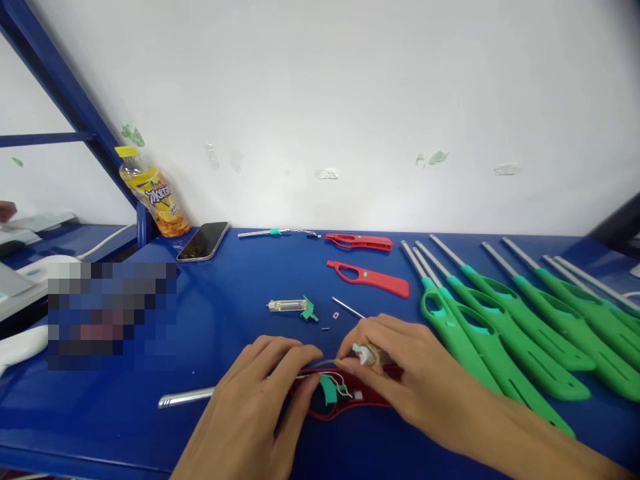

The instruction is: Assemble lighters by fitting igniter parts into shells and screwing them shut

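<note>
A red half shell of a long-nosed lighter [325, 415] lies open below my hands, with a teal trigger [329, 390], white wires [340, 378] and a small dark part inside. Its metal nozzle tube [185, 398] sticks out to the left. My left hand [265, 393] is closed on the shell near the nozzle end. Above the shell, my right hand [400, 363] is closed round a small lighter gas tank with a white and teal valve end [365, 353]. Its thumb and forefinger pinch a thin tube [330, 363] leading toward my left fingers.
Several green lighters [500, 320] lie at the right. Beyond my hands are two red shell pieces [375, 279], a clear tank with green bracket [290, 305], a screw [325, 328], and a wired metal tube [260, 233]. A phone [204, 241] and drink bottle [155, 197] stand back left.
</note>
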Available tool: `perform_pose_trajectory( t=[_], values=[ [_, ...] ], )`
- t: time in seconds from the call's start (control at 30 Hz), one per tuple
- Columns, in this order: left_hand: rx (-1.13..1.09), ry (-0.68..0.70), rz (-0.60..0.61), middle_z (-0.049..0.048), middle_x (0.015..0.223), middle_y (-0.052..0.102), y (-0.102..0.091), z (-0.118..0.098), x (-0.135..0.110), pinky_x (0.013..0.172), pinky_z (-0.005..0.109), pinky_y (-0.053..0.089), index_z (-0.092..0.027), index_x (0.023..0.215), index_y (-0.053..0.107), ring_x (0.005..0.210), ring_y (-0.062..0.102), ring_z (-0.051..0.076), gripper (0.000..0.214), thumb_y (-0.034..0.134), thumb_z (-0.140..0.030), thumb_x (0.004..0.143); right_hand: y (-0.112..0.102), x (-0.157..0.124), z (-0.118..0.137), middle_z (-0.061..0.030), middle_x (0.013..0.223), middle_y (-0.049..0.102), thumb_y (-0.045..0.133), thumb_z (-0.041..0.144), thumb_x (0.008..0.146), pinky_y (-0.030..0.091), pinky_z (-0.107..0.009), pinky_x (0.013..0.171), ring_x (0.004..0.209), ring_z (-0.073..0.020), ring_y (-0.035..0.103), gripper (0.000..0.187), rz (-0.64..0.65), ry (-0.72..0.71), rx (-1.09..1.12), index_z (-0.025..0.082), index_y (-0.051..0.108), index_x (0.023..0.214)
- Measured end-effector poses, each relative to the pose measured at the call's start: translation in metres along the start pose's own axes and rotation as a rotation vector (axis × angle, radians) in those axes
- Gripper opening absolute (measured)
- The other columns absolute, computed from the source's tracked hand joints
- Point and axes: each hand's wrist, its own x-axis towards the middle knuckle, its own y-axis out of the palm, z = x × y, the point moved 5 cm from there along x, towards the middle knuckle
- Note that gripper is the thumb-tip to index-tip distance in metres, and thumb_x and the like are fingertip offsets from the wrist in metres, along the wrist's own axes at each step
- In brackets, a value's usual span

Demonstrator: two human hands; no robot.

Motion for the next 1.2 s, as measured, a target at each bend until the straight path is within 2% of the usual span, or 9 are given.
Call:
perform_pose_trajectory(
  t=[0.17, 0.3, 0.37, 0.47, 0.53, 0.6, 0.73, 0.8, 1.2],
  values=[
    [-0.061, 0.085, -0.034, -0.0009, 0.111, 0.075, 0.009, -0.003, -0.001, 0.091, 0.034, 0.058, -0.028, 0.134, 0.062, 0.098, 0.070, 0.018, 0.034, 0.053, -0.009, 0.108, 0.000, 0.001, 0.005, 0.0032, 0.081, 0.065, 0.058, 0.021, 0.107, 0.039, -0.027, 0.062, 0.067, -0.0133, 0.053, 0.016, -0.001, -0.038, 0.023, 0.023, 0.061, 0.091],
    [-0.092, 0.068, -0.054, -0.0006, 0.110, 0.073, 0.011, 0.000, -0.002, 0.088, 0.033, 0.058, -0.028, 0.132, 0.064, 0.097, 0.070, 0.017, 0.034, 0.055, -0.007, 0.106, -0.011, 0.001, 0.007, 0.0049, 0.073, 0.055, 0.060, 0.036, 0.107, 0.035, -0.029, 0.061, 0.063, -0.0131, 0.046, 0.035, -0.090, -0.008, -0.030, 0.024, 0.043, 0.079],
    [-0.106, 0.051, -0.059, -0.0008, 0.111, 0.073, 0.011, 0.001, -0.001, 0.090, 0.032, 0.057, -0.028, 0.133, 0.064, 0.099, 0.069, 0.017, 0.036, 0.056, -0.007, 0.106, -0.017, -0.001, 0.007, 0.0052, 0.072, 0.051, 0.055, 0.040, 0.109, 0.033, -0.031, 0.059, 0.062, -0.0137, 0.044, 0.038, -0.106, -0.004, -0.069, 0.025, 0.038, 0.079],
    [-0.134, 0.030, -0.071, -0.0014, 0.111, 0.072, 0.009, 0.000, 0.001, 0.090, 0.029, 0.056, -0.028, 0.130, 0.064, 0.100, 0.068, 0.015, 0.033, 0.057, -0.008, 0.106, -0.021, -0.005, 0.005, 0.0027, 0.078, 0.057, 0.041, 0.042, 0.114, 0.037, -0.033, 0.064, 0.067, -0.0160, 0.051, 0.033, -0.097, -0.019, -0.102, 0.025, 0.047, 0.086],
    [-0.154, 0.019, -0.085, -0.0020, 0.108, 0.072, 0.008, -0.001, 0.003, 0.089, 0.028, 0.055, -0.028, 0.126, 0.066, 0.098, 0.068, 0.015, 0.027, 0.058, -0.009, 0.107, -0.023, -0.007, 0.003, -0.0013, 0.088, 0.065, 0.032, 0.040, 0.116, 0.042, -0.036, 0.071, 0.078, -0.0194, 0.060, 0.034, -0.140, -0.050, -0.103, 0.025, 0.056, 0.097],
    [-0.167, 0.030, -0.109, -0.0026, 0.104, 0.072, 0.007, -0.003, 0.004, 0.086, 0.027, 0.055, -0.026, 0.120, 0.067, 0.094, 0.068, 0.014, 0.022, 0.059, -0.011, 0.107, -0.023, -0.008, 0.000, -0.0037, 0.093, 0.067, 0.027, 0.035, 0.117, 0.043, -0.037, 0.076, 0.084, -0.0211, 0.062, 0.037, -0.166, -0.062, -0.085, 0.024, 0.059, 0.101],
    [-0.171, 0.067, -0.172, -0.0025, 0.099, 0.072, 0.004, -0.006, 0.004, 0.083, 0.026, 0.054, -0.024, 0.114, 0.069, 0.088, 0.067, 0.013, 0.018, 0.059, -0.011, 0.106, -0.013, -0.005, -0.003, -0.0004, 0.080, 0.057, 0.032, 0.025, 0.113, 0.035, -0.037, 0.068, 0.072, -0.0182, 0.050, 0.036, -0.030, -0.052, -0.142, 0.023, 0.049, 0.082],
    [-0.178, 0.065, -0.173, -0.0025, 0.098, 0.072, 0.005, -0.006, 0.005, 0.082, 0.026, 0.054, -0.024, 0.114, 0.069, 0.088, 0.067, 0.013, 0.019, 0.059, -0.010, 0.106, -0.011, -0.004, -0.001, 0.0005, 0.079, 0.053, 0.036, 0.022, 0.111, 0.032, -0.036, 0.066, 0.072, -0.0174, 0.046, 0.033, 0.016, -0.062, -0.180, 0.022, 0.046, 0.079],
    [-0.161, 0.089, -0.187, -0.0008, 0.095, 0.071, 0.003, -0.008, 0.007, 0.080, 0.026, 0.054, -0.022, 0.111, 0.071, 0.086, 0.065, 0.014, 0.018, 0.059, -0.010, 0.105, -0.008, -0.004, 0.003, 0.0007, 0.081, 0.053, 0.039, 0.021, 0.110, 0.031, -0.036, 0.067, 0.075, -0.0170, 0.045, 0.030, 0.027, -0.092, -0.182, 0.021, 0.046, 0.080]
  ],
)
